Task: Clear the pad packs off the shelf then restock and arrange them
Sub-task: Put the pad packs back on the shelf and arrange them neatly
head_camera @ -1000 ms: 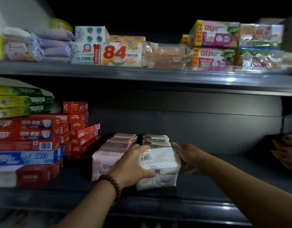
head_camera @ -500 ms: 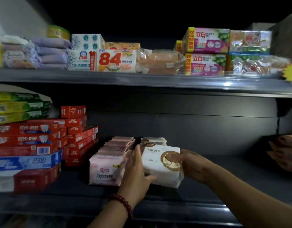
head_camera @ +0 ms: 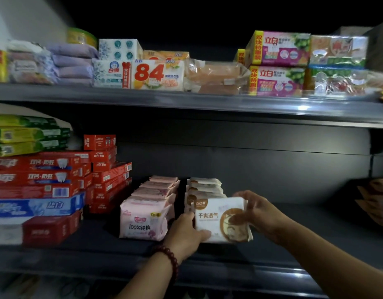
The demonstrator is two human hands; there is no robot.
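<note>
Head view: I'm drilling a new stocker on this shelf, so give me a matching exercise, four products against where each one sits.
Things
1. white pad pack
2. pink pad pack
3. red toothpaste boxes
4. 84 soap pack

Places
A. on the upper shelf
B. stacked at the left end of the lower shelf
C. gripped by the left hand and right hand
D. front of its own row, left of the white row

Pairs: 1-C, 2-D, 3-B, 4-A.
</note>
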